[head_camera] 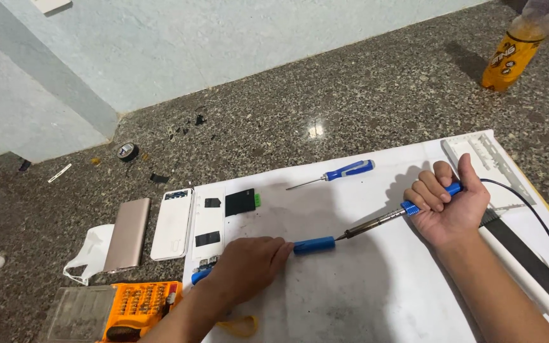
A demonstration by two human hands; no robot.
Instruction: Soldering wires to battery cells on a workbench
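The right hand (447,206) is fisted around a soldering iron (376,221), its tip touching a blue cell (314,245) that the left hand (246,265) pinches on the white sheet (351,292). An orange bottle (509,58) stands far right. The orange bit case (136,308), lid open, holds rows of bits.

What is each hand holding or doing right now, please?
Left hand: closed on a blue cylinder, pinning it to the board.
Right hand: fist around the soldering iron.

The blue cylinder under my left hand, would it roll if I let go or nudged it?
Probably. The blue cylinder looks round and smooth and lies on its side on the flat white board. It looks stiff, likely light, so the left hand steadies it.
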